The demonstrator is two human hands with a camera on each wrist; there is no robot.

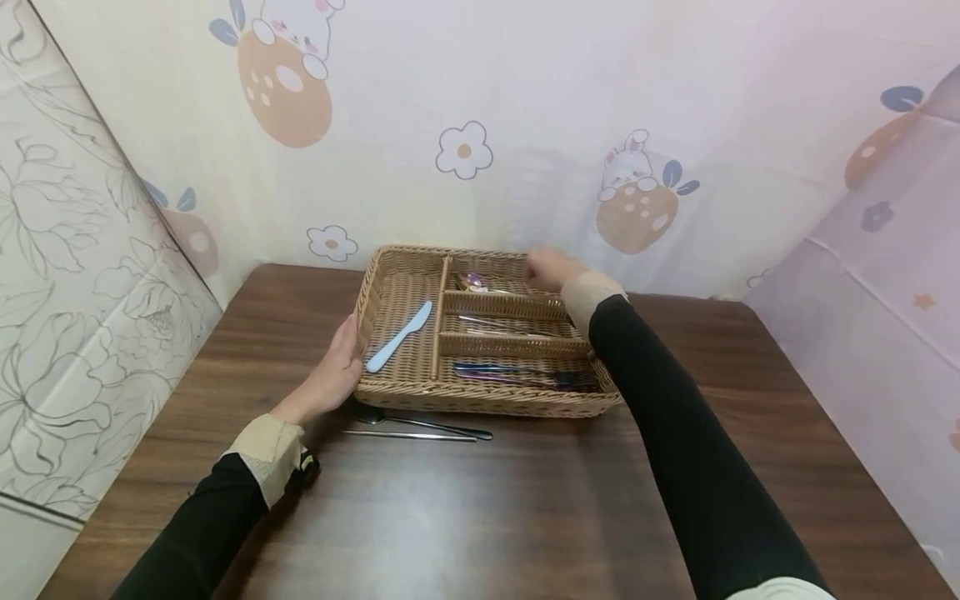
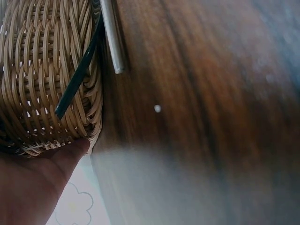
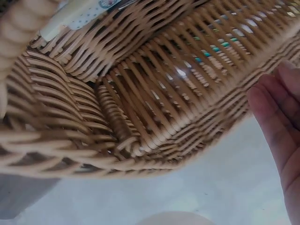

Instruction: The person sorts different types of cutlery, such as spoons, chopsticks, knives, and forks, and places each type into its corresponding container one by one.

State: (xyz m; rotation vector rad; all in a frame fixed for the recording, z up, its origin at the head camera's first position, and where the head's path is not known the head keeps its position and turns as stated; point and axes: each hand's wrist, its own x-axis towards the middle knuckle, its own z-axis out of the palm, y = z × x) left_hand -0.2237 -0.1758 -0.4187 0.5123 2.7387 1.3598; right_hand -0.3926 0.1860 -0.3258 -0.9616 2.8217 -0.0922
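Note:
A woven wicker cutlery tray point(image 1: 480, 400) stands on the table, split into one long left compartment and three on the right. My left hand point(image 1: 333, 375) rests against the outside of its left end; in the left wrist view the thumb point(image 2: 70, 154) lies by a bottom corner. Over the right part of the back compartment is my right hand point(image 1: 551, 268), its fingers bent. In the right wrist view its fingertips point(image 3: 262, 98) are close together by the rim; whether they pinch anything is out of sight. A purple-and-gold utensil point(image 1: 472, 283) lies in that compartment.
A light blue knife point(image 1: 401, 336) lies in the left compartment. Thin metal utensils point(image 1: 510, 327) fill the middle one; dark iridescent cutlery point(image 1: 517, 372) lies in the front one. Before the tray are a dark spoon point(image 1: 427, 425) and a silver stick point(image 1: 412, 435). A patterned curtain hangs behind.

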